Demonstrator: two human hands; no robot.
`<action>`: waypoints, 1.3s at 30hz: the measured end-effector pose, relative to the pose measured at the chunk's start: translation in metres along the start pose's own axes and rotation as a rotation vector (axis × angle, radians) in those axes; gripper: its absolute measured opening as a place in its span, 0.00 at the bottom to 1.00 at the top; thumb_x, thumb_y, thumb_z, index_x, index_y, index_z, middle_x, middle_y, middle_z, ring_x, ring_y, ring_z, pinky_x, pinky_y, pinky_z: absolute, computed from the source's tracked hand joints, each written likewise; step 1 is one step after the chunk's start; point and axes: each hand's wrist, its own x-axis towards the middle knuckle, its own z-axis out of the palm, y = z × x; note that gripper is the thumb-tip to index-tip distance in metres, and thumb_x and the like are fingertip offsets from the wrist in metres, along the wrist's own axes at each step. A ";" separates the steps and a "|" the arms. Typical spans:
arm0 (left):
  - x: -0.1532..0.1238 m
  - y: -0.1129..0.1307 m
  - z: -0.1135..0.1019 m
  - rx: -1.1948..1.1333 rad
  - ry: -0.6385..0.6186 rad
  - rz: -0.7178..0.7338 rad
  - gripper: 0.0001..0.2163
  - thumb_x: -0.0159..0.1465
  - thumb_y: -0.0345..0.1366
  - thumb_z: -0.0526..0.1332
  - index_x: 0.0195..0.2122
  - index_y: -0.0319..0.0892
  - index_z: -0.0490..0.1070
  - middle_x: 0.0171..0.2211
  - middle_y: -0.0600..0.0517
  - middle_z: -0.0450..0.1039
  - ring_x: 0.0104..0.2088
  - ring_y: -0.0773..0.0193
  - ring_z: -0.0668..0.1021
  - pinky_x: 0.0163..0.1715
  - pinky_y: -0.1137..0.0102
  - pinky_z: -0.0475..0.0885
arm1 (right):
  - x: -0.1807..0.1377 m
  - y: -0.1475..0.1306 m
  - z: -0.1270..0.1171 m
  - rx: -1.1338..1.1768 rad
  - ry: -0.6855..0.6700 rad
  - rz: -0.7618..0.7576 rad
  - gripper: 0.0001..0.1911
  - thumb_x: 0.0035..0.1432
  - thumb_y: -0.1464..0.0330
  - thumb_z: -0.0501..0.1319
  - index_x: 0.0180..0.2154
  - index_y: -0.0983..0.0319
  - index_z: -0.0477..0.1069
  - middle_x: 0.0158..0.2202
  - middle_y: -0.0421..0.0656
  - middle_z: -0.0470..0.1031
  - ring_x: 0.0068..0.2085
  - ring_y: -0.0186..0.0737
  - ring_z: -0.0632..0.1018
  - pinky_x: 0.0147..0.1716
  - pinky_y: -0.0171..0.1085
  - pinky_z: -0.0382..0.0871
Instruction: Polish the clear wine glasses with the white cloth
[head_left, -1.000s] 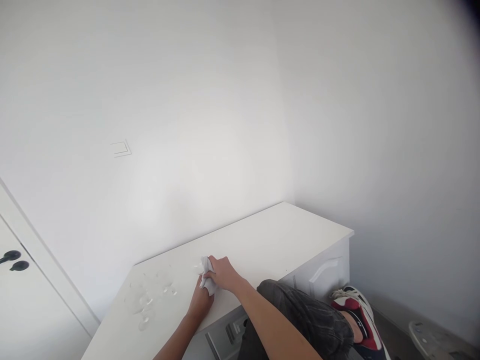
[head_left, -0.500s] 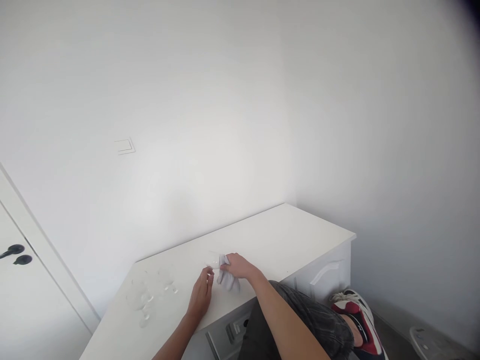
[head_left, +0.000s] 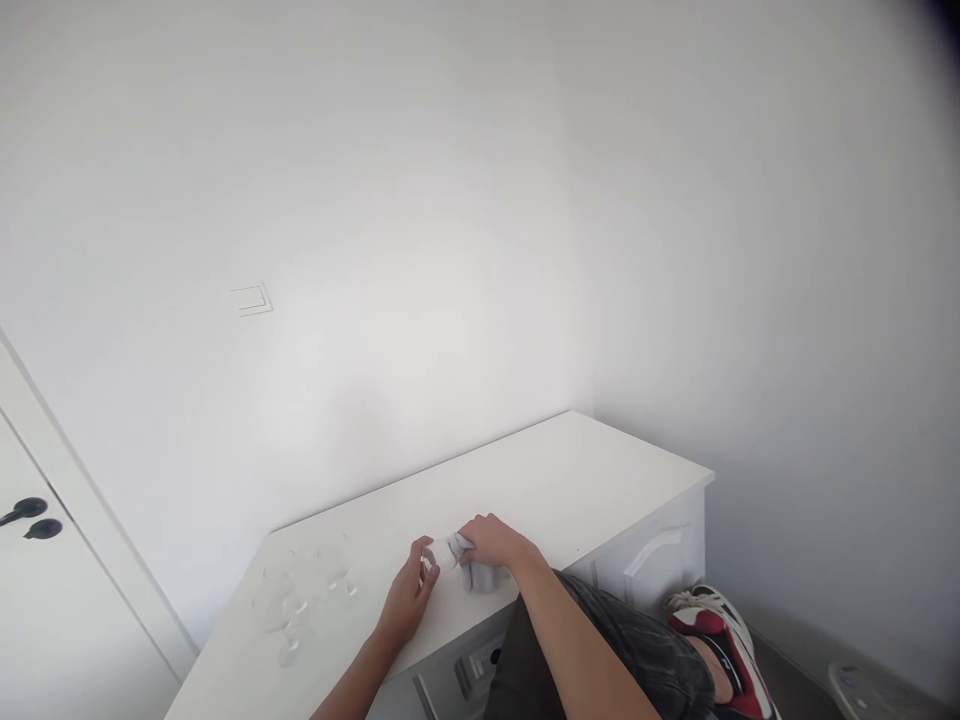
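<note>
My left hand point(head_left: 407, 598) has its thumb and fingers curled round one end of a clear glass point(head_left: 442, 554), which lies tilted on its side above the cabinet top. Its exact shape is hard to make out against the white surface. My right hand point(head_left: 493, 541) grips a pale grey-white cloth point(head_left: 481, 577) and presses it against the glass's other end. The cloth's loose part hangs below the fingers, and it hides that end of the glass.
Several clear stemmed glasses point(head_left: 283, 610) stand on the left of the white cabinet top point(head_left: 555, 470). Behind it is a white wall with a switch point(head_left: 251, 299). A door handle point(head_left: 30, 508) is at far left. My knee is against the cabinet front, and a clear plastic container point(head_left: 862, 690) is at lower right.
Both hands have shifted slightly right with the glass and cloth. My left fingers have spread and closed round the glass's near end. The standing glasses have stayed put.
</note>
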 end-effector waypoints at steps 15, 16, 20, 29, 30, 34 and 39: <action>0.013 -0.031 0.014 -0.303 0.036 -0.246 0.27 0.67 0.61 0.42 0.26 0.45 0.63 0.13 0.59 0.57 0.16 0.65 0.64 0.20 0.71 0.60 | 0.001 -0.017 -0.001 -0.220 0.057 -0.090 0.08 0.54 0.61 0.67 0.30 0.59 0.74 0.32 0.40 0.78 0.34 0.39 0.76 0.44 0.37 0.58; 0.014 -0.032 0.015 -0.341 0.036 -0.262 0.27 0.66 0.62 0.42 0.26 0.45 0.63 0.13 0.60 0.57 0.15 0.66 0.64 0.19 0.71 0.59 | 0.001 -0.017 -0.002 -0.232 0.055 -0.091 0.08 0.55 0.62 0.66 0.31 0.59 0.74 0.32 0.40 0.77 0.34 0.38 0.76 0.44 0.37 0.58; 0.018 -0.034 0.012 -0.431 -0.043 -0.281 0.26 0.65 0.62 0.45 0.27 0.44 0.63 0.14 0.59 0.63 0.11 0.70 0.60 0.15 0.73 0.53 | 0.001 -0.018 -0.002 -0.233 0.077 -0.076 0.09 0.57 0.60 0.64 0.31 0.59 0.74 0.32 0.41 0.76 0.33 0.37 0.74 0.43 0.37 0.58; 0.019 -0.028 -0.004 -0.471 -0.231 -0.216 0.24 0.62 0.58 0.58 0.44 0.40 0.72 0.33 0.49 0.79 0.17 0.72 0.68 0.16 0.75 0.56 | 0.002 -0.018 -0.002 -0.108 0.147 -0.016 0.09 0.59 0.60 0.62 0.33 0.59 0.75 0.33 0.43 0.74 0.34 0.39 0.72 0.40 0.37 0.58; 0.017 -0.025 -0.004 -0.453 -0.247 -0.191 0.24 0.61 0.57 0.61 0.43 0.39 0.73 0.32 0.49 0.79 0.18 0.71 0.68 0.18 0.75 0.58 | 0.003 -0.018 -0.002 -0.057 0.184 0.006 0.10 0.60 0.60 0.61 0.32 0.59 0.75 0.32 0.43 0.73 0.34 0.39 0.72 0.38 0.36 0.58; 0.010 -0.016 -0.003 -0.449 -0.278 -0.169 0.22 0.57 0.56 0.65 0.37 0.39 0.76 0.31 0.50 0.78 0.22 0.68 0.72 0.22 0.73 0.63 | 0.010 -0.017 -0.005 0.181 0.453 0.118 0.09 0.61 0.62 0.59 0.33 0.59 0.73 0.31 0.42 0.72 0.34 0.39 0.71 0.34 0.34 0.58; 0.014 -0.018 -0.007 -0.640 -0.044 -0.397 0.30 0.52 0.64 0.63 0.40 0.39 0.73 0.39 0.43 0.80 0.21 0.66 0.74 0.18 0.71 0.64 | 0.012 -0.012 -0.011 0.470 0.936 0.430 0.12 0.65 0.59 0.52 0.38 0.59 0.67 0.33 0.43 0.72 0.35 0.43 0.73 0.34 0.36 0.62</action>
